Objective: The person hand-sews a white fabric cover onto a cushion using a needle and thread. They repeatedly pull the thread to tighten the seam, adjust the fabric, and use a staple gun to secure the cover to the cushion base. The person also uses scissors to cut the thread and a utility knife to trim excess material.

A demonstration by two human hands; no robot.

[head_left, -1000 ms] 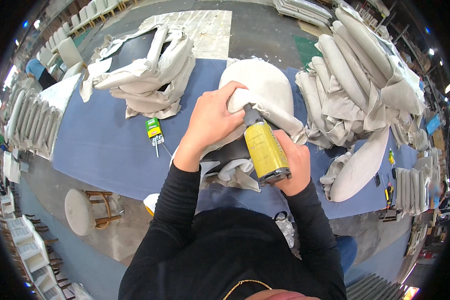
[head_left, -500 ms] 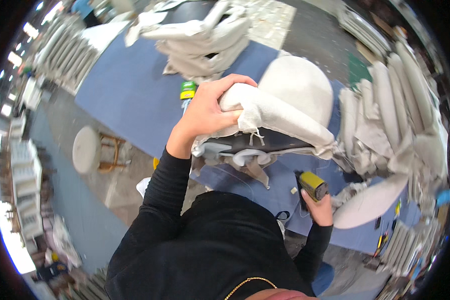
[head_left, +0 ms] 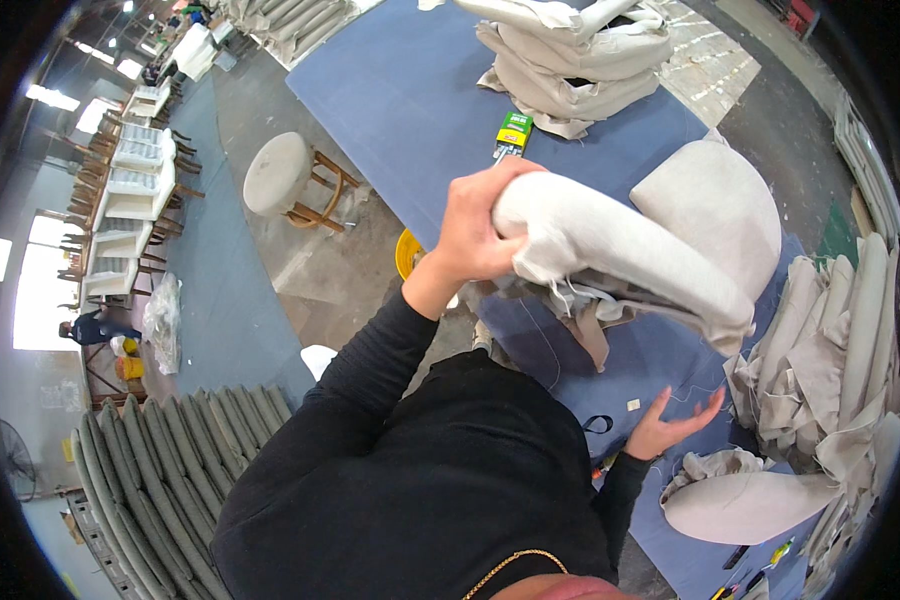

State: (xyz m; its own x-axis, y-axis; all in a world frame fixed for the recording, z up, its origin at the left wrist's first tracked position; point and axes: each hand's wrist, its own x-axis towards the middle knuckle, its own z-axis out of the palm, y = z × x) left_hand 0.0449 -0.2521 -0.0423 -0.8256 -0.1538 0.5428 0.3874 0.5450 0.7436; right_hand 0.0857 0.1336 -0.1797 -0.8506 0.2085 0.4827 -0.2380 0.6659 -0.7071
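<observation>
My left hand grips the rounded end of a padded chair piece covered in beige fabric, fingers over the top and thumb on the near side. The piece is tilted up off the table, and loose fabric and threads hang from its near edge. My right hand is empty with its fingers apart, low at the right above the blue table. A beige oval padded panel lies nearest to it. A larger rounded beige panel lies behind the held piece.
Stacked beige padded pieces stand at the table's far side, near a green and yellow box. More covered pieces crowd the right. A round stool and yellow bucket stand left. Grey cushions line the lower left.
My right hand has let go of the yellow and black tool, and its fingers are now spread. The left hand still holds the padded piece, now tilted further. The view has turned.
</observation>
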